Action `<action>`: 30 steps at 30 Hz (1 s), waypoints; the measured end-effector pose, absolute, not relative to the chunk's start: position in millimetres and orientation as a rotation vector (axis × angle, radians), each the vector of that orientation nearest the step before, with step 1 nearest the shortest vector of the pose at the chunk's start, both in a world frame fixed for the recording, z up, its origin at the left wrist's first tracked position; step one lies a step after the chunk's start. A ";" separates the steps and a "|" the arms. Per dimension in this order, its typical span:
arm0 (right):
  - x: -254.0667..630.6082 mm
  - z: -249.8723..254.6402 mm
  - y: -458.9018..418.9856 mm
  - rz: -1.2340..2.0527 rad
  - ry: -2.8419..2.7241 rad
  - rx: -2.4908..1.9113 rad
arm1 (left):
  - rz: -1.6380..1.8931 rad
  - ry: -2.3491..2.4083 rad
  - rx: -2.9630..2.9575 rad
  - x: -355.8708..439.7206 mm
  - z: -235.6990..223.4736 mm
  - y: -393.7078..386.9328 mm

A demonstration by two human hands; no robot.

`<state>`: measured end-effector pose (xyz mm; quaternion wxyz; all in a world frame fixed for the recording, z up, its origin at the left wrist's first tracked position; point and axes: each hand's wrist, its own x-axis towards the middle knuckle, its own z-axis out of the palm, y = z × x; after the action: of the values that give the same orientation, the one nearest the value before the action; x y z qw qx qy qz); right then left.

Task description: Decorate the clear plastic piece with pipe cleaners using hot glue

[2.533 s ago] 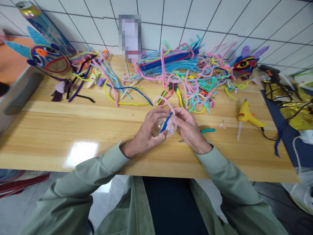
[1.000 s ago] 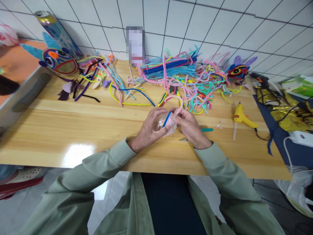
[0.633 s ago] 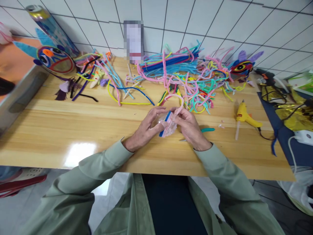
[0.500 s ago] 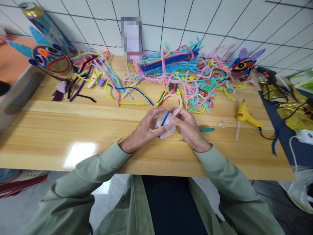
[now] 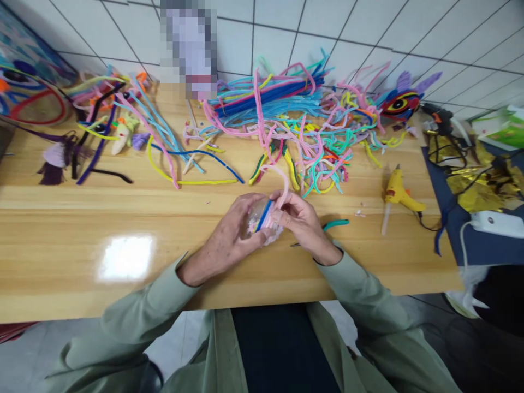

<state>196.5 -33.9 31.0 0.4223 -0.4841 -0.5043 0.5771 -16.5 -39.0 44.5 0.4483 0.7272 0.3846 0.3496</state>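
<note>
A small clear plastic piece (image 5: pixel 252 216), crossed by blue and yellow strips and pale pink fuzzy strands, sits between both hands just above the table. My left hand (image 5: pixel 225 236) has its thumb and fingers closed around the left side of it. My right hand (image 5: pixel 302 222) pinches a pink pipe cleaner (image 5: pixel 283 179) against its right side, and the free end curves up and to the left. Behind the hands lie pliers with yellow-green handles (image 5: pixel 291 170). A tool with a teal handle (image 5: pixel 337 224) lies by my right wrist, partly hidden beneath it.
A heap of colourful pipe cleaners (image 5: pixel 270 103) runs along the back by the tiled wall. Decorated mask-like pieces stand at far left and at right (image 5: pixel 403 103). On the right lies a yellow glue gun (image 5: pixel 397 191) with its cord, near a white power strip (image 5: pixel 497 225).
The view has shifted, so the table things appear farther left. Both hands keep their hold on the plastic piece and the pink pipe cleaner, with little visible finger movement.
</note>
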 end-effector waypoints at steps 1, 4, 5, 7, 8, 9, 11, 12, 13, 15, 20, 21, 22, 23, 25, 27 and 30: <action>197.5 33.8 -33.2 1.451 -1.263 -1.216 | 0.849 0.951 1.801 -17.1 44.6 -39.4; 207.7 47.3 -33.6 1.346 -1.310 -1.243 | 0.871 0.970 1.790 -18.2 39.8 -41.4; 214.3 53.0 -35.2 1.259 -1.350 -1.254 | 0.893 0.988 1.775 -18.1 36.8 -41.9; 232.4 63.3 -42.0 1.048 -1.452 -1.273 | 0.939 1.018 1.739 -18.0 30.0 -41.9; 243.6 66.5 -47.3 0.948 -1.508 -1.284 | 0.950 1.028 1.713 -18.1 26.7 -41.0; 255.6 67.8 -53.7 0.855 -1.574 -1.303 | 0.957 1.054 1.677 -18.3 23.7 -39.4; 280.3 63.5 -68.7 0.657 -1.727 -1.362 | 0.992 1.074 1.604 -18.5 19.1 -34.9; 292.3 58.1 -76.6 0.567 -1.807 -1.395 | 1.026 1.048 1.591 -18.1 17.3 -32.3; 303.4 51.2 -84.3 0.501 -1.880 -1.427 | 1.072 1.010 1.584 -17.4 15.8 -29.9; 321.4 35.2 -97.8 0.436 -2.015 -1.507 | 1.157 0.965 1.575 -14.5 13.0 -26.2; 334.3 3.8 -117.1 0.382 -2.249 -1.698 | 1.164 0.925 1.550 -6.0 7.4 -22.7; 333.3 0.7 -118.8 0.377 -2.257 -1.700 | 1.155 0.930 1.546 -5.3 6.3 -22.1; 332.6 -1.2 -119.7 0.369 -2.257 -1.692 | 1.147 0.934 1.543 -5.0 5.2 -21.5; 332.9 -2.0 -119.8 0.356 -2.247 -1.684 | 1.144 0.935 1.536 -5.3 3.8 -20.9; 339.2 0.1 -117.0 0.306 -2.189 -1.700 | 1.130 0.943 1.532 -7.2 0.3 -20.3; 354.6 6.7 -109.0 0.224 -2.082 -1.779 | 1.140 0.970 1.543 -10.5 -4.2 -20.5; 391.0 21.8 -88.5 0.065 -1.884 -1.977 | 1.140 0.973 1.574 -15.6 -11.3 -20.6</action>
<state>391.0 -88.5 21.8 0.2035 -0.7086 -0.6752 0.0231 -15.6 -20.6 -11.3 0.4653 0.6409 0.3964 0.4644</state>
